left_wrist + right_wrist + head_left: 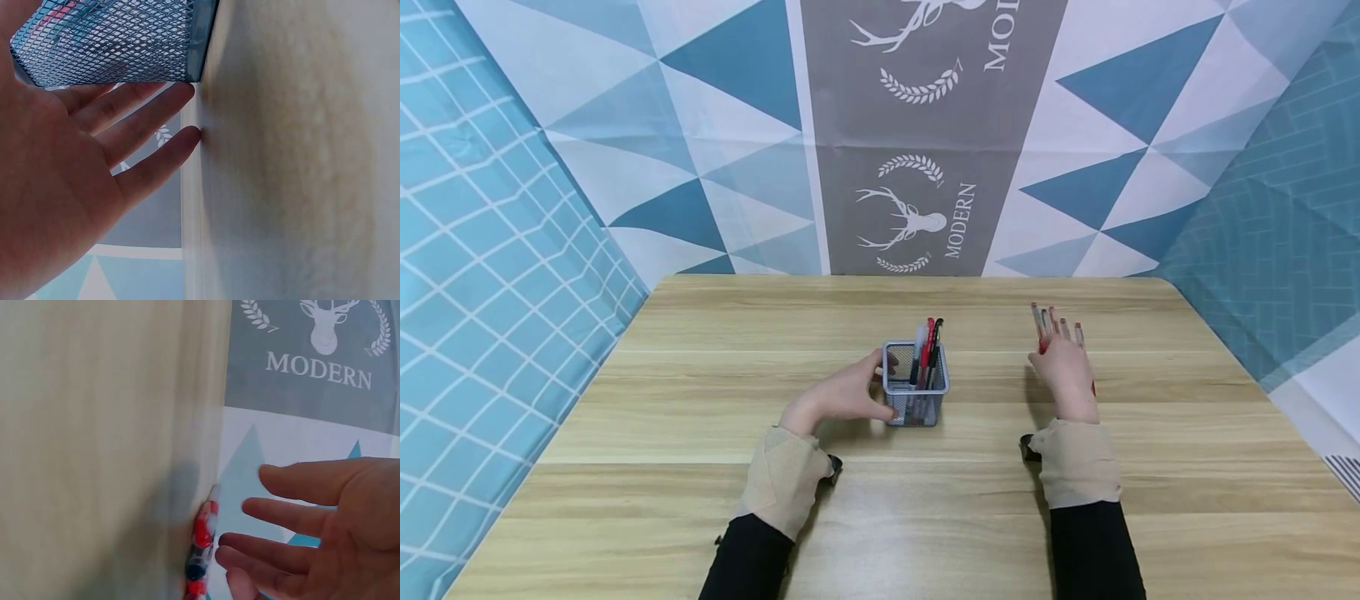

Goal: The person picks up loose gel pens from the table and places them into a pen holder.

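A grey wire-mesh pen holder [914, 408] stands upright in the middle of the table with a few pens [927, 358] in it, red and black among them. My left hand [842, 392] holds it from the left, thumb at the near corner and fingers round the far side. Up close in the left wrist view, the fingers lie along the mesh wall [119, 56]. To the right, my right hand [1064, 375] hovers over several pens [1051, 321] lying side by side. Its fingers are spread and apart from the pens [203, 531] in the right wrist view.
The wooden table [925, 517] ends at a patterned backdrop [910, 150] with deer prints. Blue cloth [490, 292] hangs along the left side, and teal cloth [1285, 233] along the right.
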